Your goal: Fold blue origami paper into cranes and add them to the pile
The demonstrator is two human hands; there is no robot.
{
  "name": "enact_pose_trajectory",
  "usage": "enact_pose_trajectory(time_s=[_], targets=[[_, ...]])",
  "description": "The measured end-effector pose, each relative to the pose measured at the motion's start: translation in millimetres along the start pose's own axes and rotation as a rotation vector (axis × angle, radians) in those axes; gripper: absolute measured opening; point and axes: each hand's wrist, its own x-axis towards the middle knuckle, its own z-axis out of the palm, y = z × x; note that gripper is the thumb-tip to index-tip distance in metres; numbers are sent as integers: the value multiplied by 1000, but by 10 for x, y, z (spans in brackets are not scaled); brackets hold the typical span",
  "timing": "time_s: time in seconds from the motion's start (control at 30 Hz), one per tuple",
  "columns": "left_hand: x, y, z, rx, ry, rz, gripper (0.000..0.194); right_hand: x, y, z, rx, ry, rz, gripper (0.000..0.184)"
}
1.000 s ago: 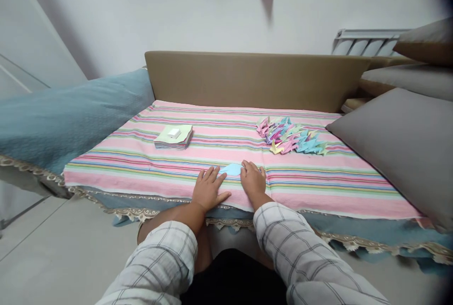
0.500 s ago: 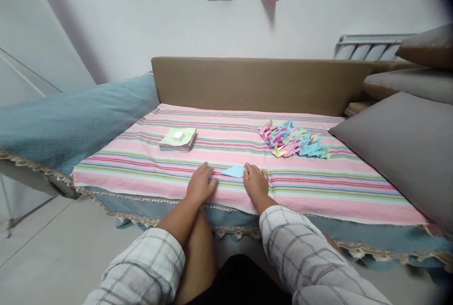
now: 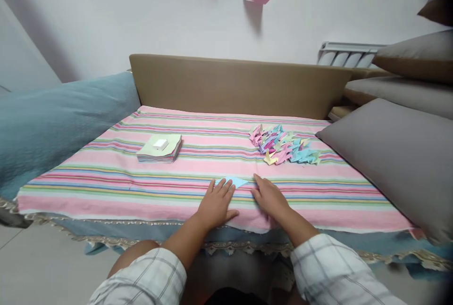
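A small light-blue folded paper (image 3: 238, 182) lies on the striped cloth (image 3: 198, 168), its pointed end toward the right. My left hand (image 3: 214, 202) rests with spread fingers over the paper's left part and hides some of it. Just right of the paper's tip is my right hand (image 3: 272, 197), index finger stretched out and thumb apart from it, holding nothing. Beyond that hand is a pile of folded paper cranes (image 3: 283, 145) in pink, blue, yellow, purple and green.
A stack of square paper sheets (image 3: 159, 154) stands at the left with a small white block (image 3: 160, 144) on it. Grey cushions (image 3: 389, 154) fill the right side. A brown backrest (image 3: 240, 86) runs along the wall, and a blue-covered armrest (image 3: 71, 121) bounds the left.
My left hand has moved from beside the paper onto it. My right hand has come off the paper's right end. The paper now points right, and the view has shifted.
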Motion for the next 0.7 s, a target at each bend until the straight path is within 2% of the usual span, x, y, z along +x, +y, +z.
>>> enact_pose_trajectory(time_s=[0.13, 0.23, 0.33, 0.5, 0.7], targets=[[49, -59, -111, -96, 13, 17, 69, -69, 121, -40, 99, 86, -224, 31], [79, -82, -158, -197, 39, -41, 58, -8, 75, 12, 150, 155, -365, 26], [115, -110, -179, -268, 85, -109, 46, 121, -11, 63, 154, 149, -488, 24], [170, -224, -198, -361, 131, -132, 37, 295, -46, 134, 136, 79, -484, 22], [176, -372, -167, -412, 202, -165, 27, 361, 13, 195, 183, 20, -496, 18]])
